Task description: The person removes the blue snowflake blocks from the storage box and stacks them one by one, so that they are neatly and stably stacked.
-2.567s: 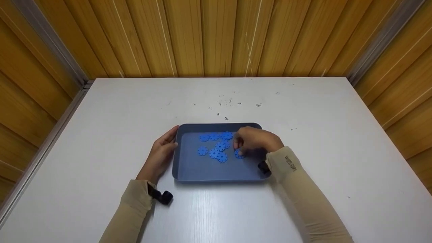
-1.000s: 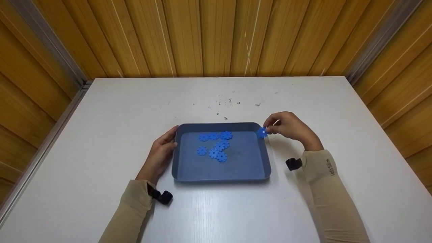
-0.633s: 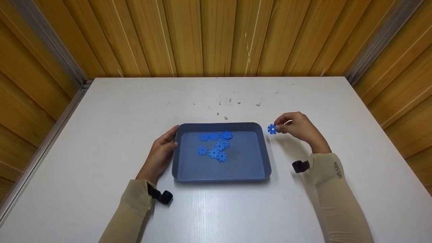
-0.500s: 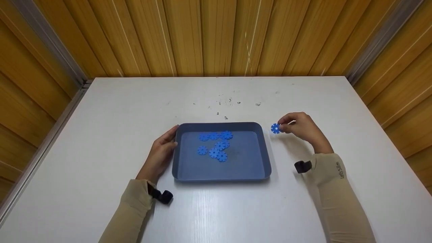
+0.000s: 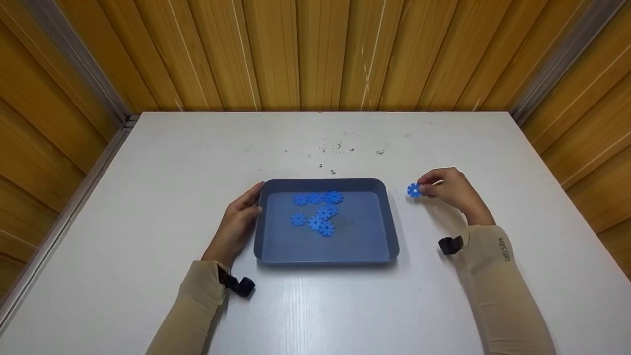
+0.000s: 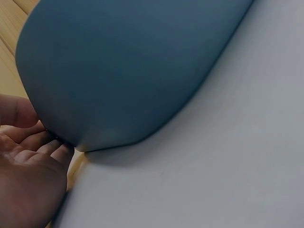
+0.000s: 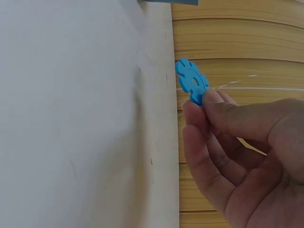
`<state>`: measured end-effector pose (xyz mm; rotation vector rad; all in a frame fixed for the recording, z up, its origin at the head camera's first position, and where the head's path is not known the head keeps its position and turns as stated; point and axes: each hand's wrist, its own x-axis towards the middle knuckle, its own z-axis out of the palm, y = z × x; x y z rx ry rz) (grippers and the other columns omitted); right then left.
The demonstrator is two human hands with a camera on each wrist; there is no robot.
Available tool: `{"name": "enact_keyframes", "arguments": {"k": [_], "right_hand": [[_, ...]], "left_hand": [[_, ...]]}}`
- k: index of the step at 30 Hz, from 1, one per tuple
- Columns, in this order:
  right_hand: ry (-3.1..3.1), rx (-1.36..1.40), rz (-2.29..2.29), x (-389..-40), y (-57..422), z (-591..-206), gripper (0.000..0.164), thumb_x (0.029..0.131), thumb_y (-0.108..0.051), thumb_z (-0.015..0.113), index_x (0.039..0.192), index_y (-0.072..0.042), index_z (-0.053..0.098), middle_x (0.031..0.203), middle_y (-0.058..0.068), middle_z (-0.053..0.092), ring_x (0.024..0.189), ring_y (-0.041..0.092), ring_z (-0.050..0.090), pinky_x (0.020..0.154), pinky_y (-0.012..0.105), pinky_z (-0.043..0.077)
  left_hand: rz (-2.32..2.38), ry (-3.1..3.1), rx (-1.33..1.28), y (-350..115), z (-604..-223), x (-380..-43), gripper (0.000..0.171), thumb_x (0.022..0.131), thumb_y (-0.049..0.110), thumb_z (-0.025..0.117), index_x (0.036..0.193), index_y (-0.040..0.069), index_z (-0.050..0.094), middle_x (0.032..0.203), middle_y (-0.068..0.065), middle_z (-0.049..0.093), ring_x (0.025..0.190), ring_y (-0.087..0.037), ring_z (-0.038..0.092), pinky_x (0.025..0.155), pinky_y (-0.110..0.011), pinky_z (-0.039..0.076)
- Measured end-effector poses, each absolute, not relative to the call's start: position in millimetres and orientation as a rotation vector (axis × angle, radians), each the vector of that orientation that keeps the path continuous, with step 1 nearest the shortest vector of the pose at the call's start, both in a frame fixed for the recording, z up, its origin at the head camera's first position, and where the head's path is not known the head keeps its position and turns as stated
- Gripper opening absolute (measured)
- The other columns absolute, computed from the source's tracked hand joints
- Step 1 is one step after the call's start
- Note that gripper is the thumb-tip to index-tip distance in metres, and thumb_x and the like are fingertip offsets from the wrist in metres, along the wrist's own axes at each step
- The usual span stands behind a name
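A blue-grey rectangular tray (image 5: 296, 251) sits on the white table, with several notched blue discs (image 5: 298, 219) spread and overlapping in its left and upper part. My left hand (image 5: 237, 224) holds the tray by its left side. In the left wrist view the fingers (image 6: 45, 145) curl at the lower edge of the tray wall (image 6: 118, 71), the thumb near the wall's side. To the right of the tray, my right hand (image 5: 451, 190) pinches one blue notched disc (image 7: 192, 81) with a centre hole between thumb and forefinger, raised above the table.
The white table (image 5: 345, 310) carries dark scuff marks (image 5: 340, 148) behind the tray. Wood-look panels (image 5: 320, 54) rise beyond its far edge and on both sides. A small black camera (image 5: 451, 245) sits on the right wrist, another (image 5: 243, 286) on the left.
The right hand has picked a blue disc out of the tray, carried it over the right rim and drifted further right. The left hand has stayed at the tray.
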<state>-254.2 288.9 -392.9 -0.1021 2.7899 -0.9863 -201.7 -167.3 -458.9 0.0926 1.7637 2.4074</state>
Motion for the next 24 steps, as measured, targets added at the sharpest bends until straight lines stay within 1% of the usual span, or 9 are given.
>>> {"name": "enact_keyframes", "arguments": {"k": [5, 12, 14, 17, 21, 24], "right_hand": [[2.814, -0.118, -0.955, -256.5, 293.0, -397.6, 0.024, 0.090, -0.012, 0.064, 0.109, 0.001, 0.068, 0.107, 0.020, 0.067, 0.099, 0.028, 0.058, 0.078, 0.027, 0.043], [2.792, -0.085, -0.944, -258.7, 296.3, -404.5, 0.024, 0.090, -0.013, 0.064, 0.109, 0.001, 0.068, 0.108, 0.021, 0.065, 0.102, 0.030, 0.055, 0.090, 0.041, 0.042], [2.779, -0.079, -0.950, -258.8, 297.3, -405.5, 0.024, 0.090, -0.013, 0.064, 0.109, 0.001, 0.068, 0.109, 0.021, 0.065, 0.103, 0.031, 0.054, 0.091, 0.043, 0.042], [2.763, -0.077, -0.953, -258.3, 298.5, -405.9, 0.024, 0.089, -0.013, 0.065, 0.109, 0.001, 0.068, 0.108, 0.020, 0.065, 0.099, 0.027, 0.054, 0.088, 0.038, 0.043], [2.721, -0.056, -0.988, -258.3, 299.5, -406.2, 0.025, 0.089, -0.012, 0.066, 0.109, 0.003, 0.068, 0.104, 0.018, 0.064, 0.086, 0.016, 0.059, 0.075, 0.023, 0.049], [2.682, -0.013, -1.020, -258.9, 299.7, -406.1, 0.025, 0.089, -0.010, 0.065, 0.110, 0.003, 0.067, 0.103, 0.016, 0.063, 0.078, 0.010, 0.061, 0.068, 0.018, 0.052]], "left_hand": [[2.411, 1.769, 0.090, -167.0, -459.1, -201.6, 0.062, 0.089, -0.011, 0.042, 0.148, 0.004, 0.034, 0.157, -0.007, 0.030, 0.147, -0.017, 0.021, 0.121, -0.033, 0.015], [2.396, 1.802, 0.093, -166.0, -457.3, -200.7, 0.062, 0.089, -0.011, 0.043, 0.148, 0.003, 0.034, 0.158, -0.008, 0.028, 0.148, -0.017, 0.020, 0.121, -0.032, 0.014], [2.393, 1.798, 0.082, -166.0, -457.3, -200.9, 0.062, 0.089, -0.011, 0.042, 0.148, 0.004, 0.034, 0.158, -0.007, 0.028, 0.148, -0.016, 0.019, 0.121, -0.032, 0.014], [2.400, 1.789, 0.076, -166.1, -457.4, -201.5, 0.062, 0.089, -0.012, 0.042, 0.148, 0.003, 0.033, 0.158, -0.008, 0.027, 0.148, -0.017, 0.019, 0.121, -0.032, 0.014], [2.415, 1.789, 0.066, -165.6, -457.8, -202.2, 0.062, 0.088, -0.013, 0.042, 0.148, 0.001, 0.034, 0.157, -0.010, 0.029, 0.148, -0.018, 0.020, 0.121, -0.031, 0.015], [2.412, 1.799, 0.063, -165.5, -458.0, -202.4, 0.062, 0.088, -0.012, 0.043, 0.147, 0.001, 0.035, 0.157, -0.009, 0.030, 0.147, -0.018, 0.021, 0.121, -0.031, 0.016]]}}
